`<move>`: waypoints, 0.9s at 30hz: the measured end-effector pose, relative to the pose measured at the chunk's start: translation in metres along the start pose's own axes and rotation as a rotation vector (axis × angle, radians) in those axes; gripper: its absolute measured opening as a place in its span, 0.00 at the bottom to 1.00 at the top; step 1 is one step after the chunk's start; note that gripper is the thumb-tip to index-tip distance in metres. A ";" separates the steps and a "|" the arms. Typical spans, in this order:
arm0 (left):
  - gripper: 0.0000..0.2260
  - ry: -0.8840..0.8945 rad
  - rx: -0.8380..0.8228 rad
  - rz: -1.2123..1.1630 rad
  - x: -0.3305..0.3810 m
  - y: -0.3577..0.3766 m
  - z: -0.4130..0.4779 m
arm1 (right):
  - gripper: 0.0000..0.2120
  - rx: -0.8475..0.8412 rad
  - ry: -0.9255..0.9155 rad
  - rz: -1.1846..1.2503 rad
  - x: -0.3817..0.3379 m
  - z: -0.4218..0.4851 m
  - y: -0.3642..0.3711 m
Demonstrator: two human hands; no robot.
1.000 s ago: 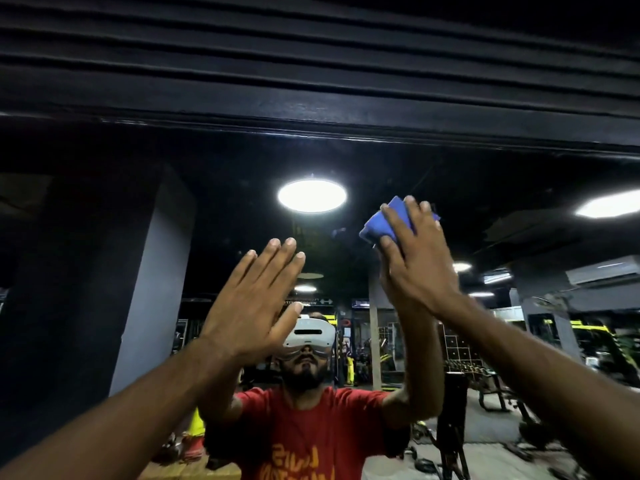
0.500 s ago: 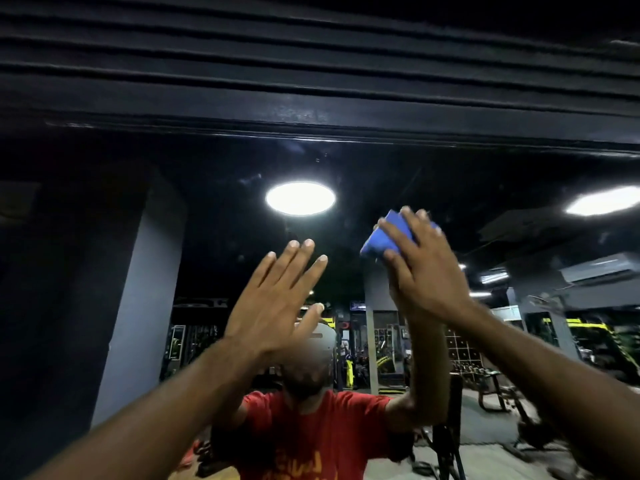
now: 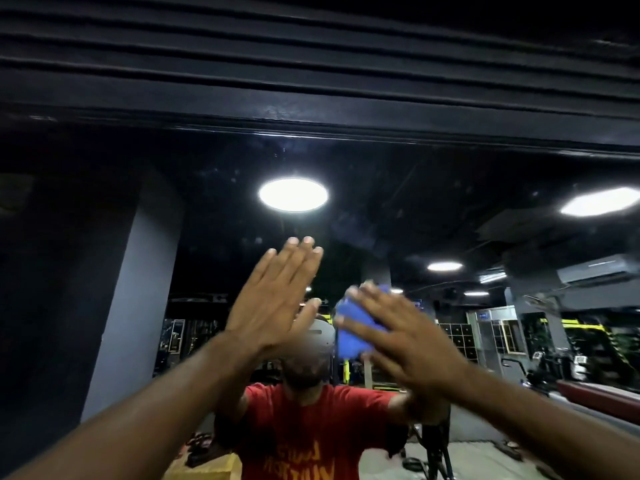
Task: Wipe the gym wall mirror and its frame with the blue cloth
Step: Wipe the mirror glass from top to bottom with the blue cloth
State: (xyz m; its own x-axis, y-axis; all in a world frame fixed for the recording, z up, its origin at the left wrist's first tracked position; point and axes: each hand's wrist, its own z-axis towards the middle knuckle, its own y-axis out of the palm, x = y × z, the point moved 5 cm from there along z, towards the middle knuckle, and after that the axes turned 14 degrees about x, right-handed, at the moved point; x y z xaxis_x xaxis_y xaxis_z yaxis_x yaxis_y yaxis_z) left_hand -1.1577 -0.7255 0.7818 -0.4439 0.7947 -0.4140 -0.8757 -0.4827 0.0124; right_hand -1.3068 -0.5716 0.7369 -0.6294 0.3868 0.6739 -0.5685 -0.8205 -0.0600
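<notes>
The wall mirror [image 3: 433,202] fills the view below its dark top frame [image 3: 311,112]. My right hand [image 3: 398,337] presses the blue cloth [image 3: 353,327] flat against the glass with straight, spread fingers; the picture is blurred by motion there. My left hand [image 3: 273,299] lies flat on the glass just left of the cloth, fingers straight and together. The cloth is partly hidden under my right fingers.
The mirror reflects a person in a red shirt [image 3: 304,434], a grey pillar [image 3: 131,306], round ceiling lights [image 3: 293,195] and gym equipment at the right [image 3: 519,341]. Dark ribbed panelling [image 3: 311,39] runs above the frame.
My right hand has slid the cloth down and to the left on the glass. My left hand has shifted a little to the right, so both hands are now close together.
</notes>
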 end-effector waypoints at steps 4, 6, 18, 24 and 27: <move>0.33 -0.010 -0.033 0.019 0.028 0.019 0.013 | 0.26 0.122 0.461 -0.029 0.099 0.043 -0.020; 0.33 -0.019 -0.029 0.039 0.030 0.023 0.012 | 0.25 0.156 0.612 -0.030 0.125 0.049 -0.024; 0.30 -0.025 0.035 0.034 0.065 0.013 0.047 | 0.26 0.008 0.138 0.004 0.053 -0.056 -0.019; 0.33 0.009 -0.024 0.021 0.097 0.040 0.055 | 0.27 0.107 0.612 0.000 0.175 -0.020 -0.043; 0.33 0.012 -0.026 0.023 0.096 0.043 0.055 | 0.28 0.147 0.662 0.013 0.183 -0.026 -0.042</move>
State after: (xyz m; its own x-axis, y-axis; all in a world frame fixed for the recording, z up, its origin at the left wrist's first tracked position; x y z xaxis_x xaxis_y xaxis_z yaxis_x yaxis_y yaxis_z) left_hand -1.2480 -0.6496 0.7926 -0.4611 0.7790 -0.4248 -0.8600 -0.5103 -0.0021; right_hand -1.4122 -0.4550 0.8435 -0.8542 0.5141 0.0783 -0.5100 -0.8576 0.0673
